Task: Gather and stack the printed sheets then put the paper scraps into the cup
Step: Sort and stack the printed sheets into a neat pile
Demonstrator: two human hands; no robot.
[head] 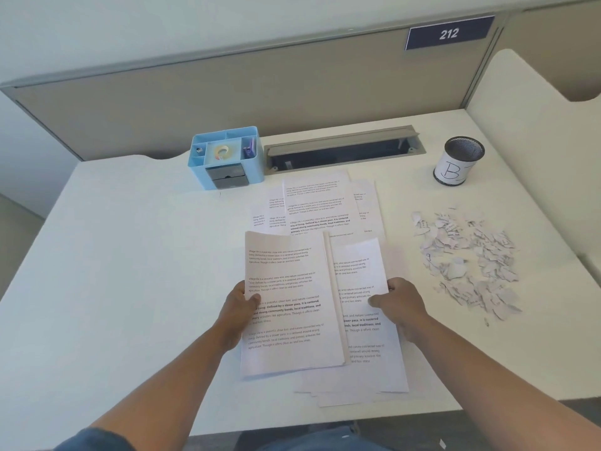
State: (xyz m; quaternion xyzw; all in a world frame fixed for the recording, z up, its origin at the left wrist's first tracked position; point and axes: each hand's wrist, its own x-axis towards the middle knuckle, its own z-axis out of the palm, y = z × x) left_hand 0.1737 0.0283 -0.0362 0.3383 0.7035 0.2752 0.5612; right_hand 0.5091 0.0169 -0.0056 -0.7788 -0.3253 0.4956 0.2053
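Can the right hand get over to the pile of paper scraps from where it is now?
Probably yes. The paper scraps lie on open desk just right of the right hand, with nothing between them. But that hand is pinching a printed sheet and would need to let go first.

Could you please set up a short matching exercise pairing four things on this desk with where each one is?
Things:
1. mesh cup
2. blue organiser
3. paper scraps
4. bundle of sheets

Places:
A. gripped by the left hand
B. loose pile right of the printed sheets
C. far right of the desk, marked "B"
D. far edge, left of the cable slot

Pairs: 1-C, 2-D, 3-B, 4-A
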